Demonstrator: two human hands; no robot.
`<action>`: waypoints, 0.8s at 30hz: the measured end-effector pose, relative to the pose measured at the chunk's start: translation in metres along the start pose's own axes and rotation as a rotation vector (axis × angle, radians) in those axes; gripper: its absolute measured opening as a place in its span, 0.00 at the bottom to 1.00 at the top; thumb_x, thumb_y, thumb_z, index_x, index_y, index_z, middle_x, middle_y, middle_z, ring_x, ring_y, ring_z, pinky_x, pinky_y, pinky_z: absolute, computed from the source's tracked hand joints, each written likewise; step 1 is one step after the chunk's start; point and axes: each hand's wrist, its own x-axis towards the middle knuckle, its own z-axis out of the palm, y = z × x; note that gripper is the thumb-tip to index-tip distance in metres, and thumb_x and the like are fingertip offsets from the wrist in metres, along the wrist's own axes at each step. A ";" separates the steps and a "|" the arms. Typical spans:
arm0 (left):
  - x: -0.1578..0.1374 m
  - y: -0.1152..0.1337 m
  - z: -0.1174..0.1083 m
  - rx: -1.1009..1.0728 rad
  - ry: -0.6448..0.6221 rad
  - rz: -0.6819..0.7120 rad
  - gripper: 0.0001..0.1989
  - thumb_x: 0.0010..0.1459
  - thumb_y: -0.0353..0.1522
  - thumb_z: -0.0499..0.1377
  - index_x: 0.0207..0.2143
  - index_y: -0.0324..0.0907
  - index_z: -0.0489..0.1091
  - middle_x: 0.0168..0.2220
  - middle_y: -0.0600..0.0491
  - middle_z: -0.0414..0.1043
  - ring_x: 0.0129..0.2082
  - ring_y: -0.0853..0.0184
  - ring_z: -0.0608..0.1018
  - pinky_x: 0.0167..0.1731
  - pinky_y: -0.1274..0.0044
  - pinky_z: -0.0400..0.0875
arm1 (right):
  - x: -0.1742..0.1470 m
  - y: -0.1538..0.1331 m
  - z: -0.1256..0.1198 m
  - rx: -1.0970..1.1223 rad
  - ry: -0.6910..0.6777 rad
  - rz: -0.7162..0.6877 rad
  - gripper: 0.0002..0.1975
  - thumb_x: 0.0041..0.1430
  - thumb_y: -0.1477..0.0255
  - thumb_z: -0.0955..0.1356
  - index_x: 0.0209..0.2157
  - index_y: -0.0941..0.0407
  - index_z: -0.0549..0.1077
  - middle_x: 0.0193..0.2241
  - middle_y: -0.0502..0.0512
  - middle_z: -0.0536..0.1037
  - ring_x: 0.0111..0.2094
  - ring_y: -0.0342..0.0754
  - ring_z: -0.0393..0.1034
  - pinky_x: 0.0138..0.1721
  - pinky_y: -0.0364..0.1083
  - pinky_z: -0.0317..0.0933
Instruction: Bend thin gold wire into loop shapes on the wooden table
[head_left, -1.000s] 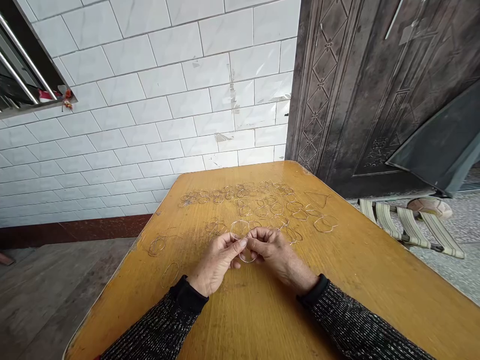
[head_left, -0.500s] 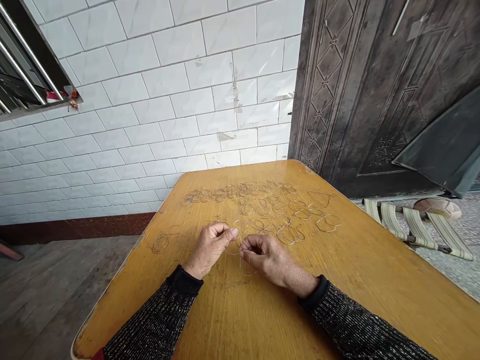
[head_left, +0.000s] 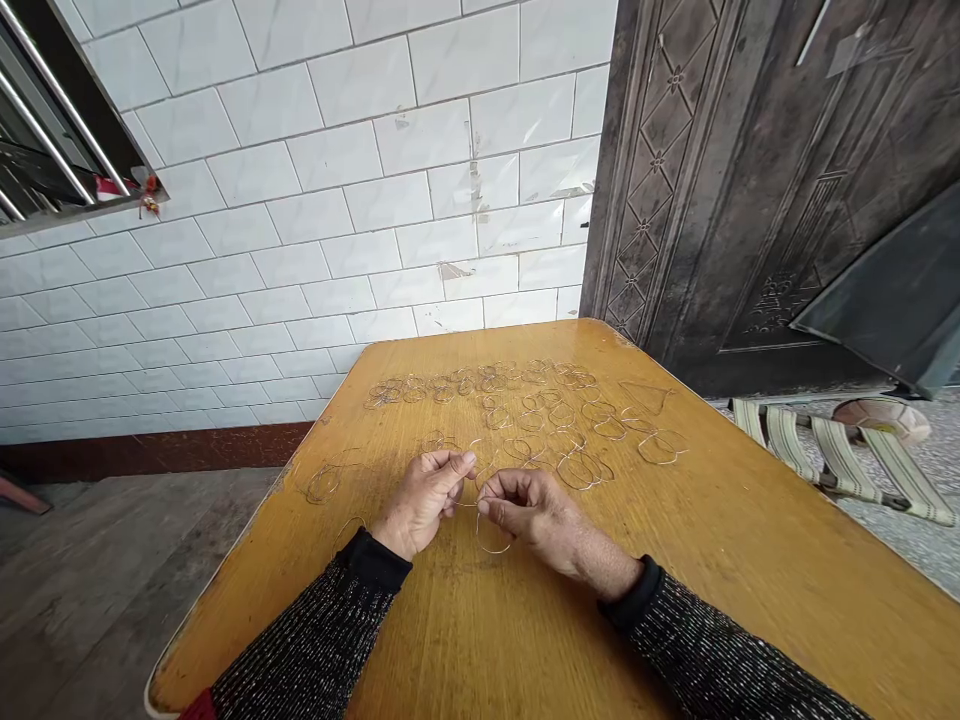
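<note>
Thin wire (head_left: 493,551) hangs in a loop below my right hand (head_left: 536,515), whose thumb and forefinger pinch it. My left hand (head_left: 429,495) is just beside it, its thumb pressed against the fingers on another part of the same wire; a curved strand runs between the two hands. Both hands are held over the wooden table (head_left: 480,640). Past them lie wire loops (head_left: 585,465) bent into rounded shapes, with several more in rows farther back (head_left: 465,382). One wire loop (head_left: 322,485) rests left of my left hand. Fine wire ends are too thin to follow.
A white tiled wall (head_left: 300,220) stands behind the table. To the right are a dark carved door (head_left: 690,200) and a low frame with striped straps (head_left: 836,455). A barred window (head_left: 56,110) is at the upper left.
The fingers of my left hand have shifted slightly, with more of them showing beneath the thumb. My right hand keeps its pinch almost in place. The view has moved a little.
</note>
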 end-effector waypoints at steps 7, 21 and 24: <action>-0.001 -0.004 0.005 -0.015 0.008 0.012 0.22 0.47 0.50 0.55 0.25 0.38 0.64 0.15 0.62 0.53 0.14 0.78 0.56 0.15 0.83 0.49 | 0.003 0.003 0.000 0.057 0.067 -0.006 0.14 0.44 0.63 0.66 0.16 0.56 0.60 0.14 0.44 0.58 0.17 0.38 0.49 0.20 0.40 0.45; -0.020 0.002 0.020 0.271 -0.246 0.066 0.13 0.50 0.39 0.58 0.30 0.37 0.68 0.23 0.56 0.65 0.21 0.75 0.66 0.22 0.81 0.59 | 0.006 0.000 -0.011 0.181 0.243 -0.023 0.18 0.45 0.60 0.66 0.15 0.56 0.59 0.13 0.45 0.62 0.16 0.38 0.53 0.20 0.41 0.47; -0.019 0.000 0.020 0.283 -0.246 0.085 0.11 0.51 0.37 0.57 0.30 0.37 0.69 0.22 0.57 0.64 0.20 0.76 0.65 0.22 0.82 0.59 | 0.006 -0.001 -0.010 0.174 0.271 0.010 0.18 0.44 0.60 0.66 0.14 0.56 0.59 0.13 0.46 0.61 0.16 0.37 0.52 0.19 0.40 0.46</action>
